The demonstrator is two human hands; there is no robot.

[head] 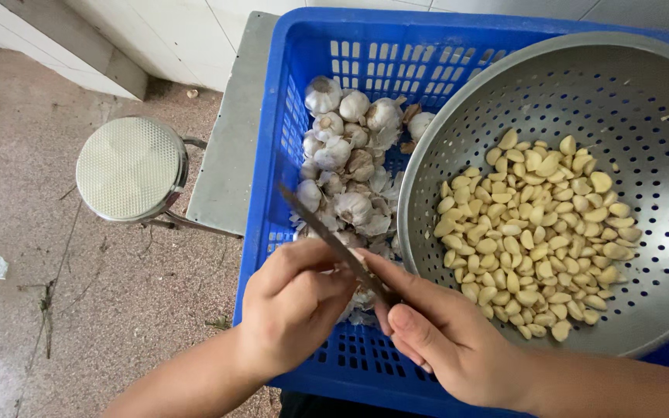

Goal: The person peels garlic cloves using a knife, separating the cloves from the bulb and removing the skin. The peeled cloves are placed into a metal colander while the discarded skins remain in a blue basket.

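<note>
Both hands (365,317) meet over the blue crate (296,116), right hand (447,340) gripping a knife (331,240), left hand (292,306) closed.

Hidden and cut-off parts around the garlic work

The left hand (292,306) closes over whatever it holds, so that thing cannot be told, and the knife (334,246) handle is buried in the right hand (443,337). The metal colander (505,93) runs off the right edge and covers much of the blue crate (296,46); the blade is motion-blurred.
</note>
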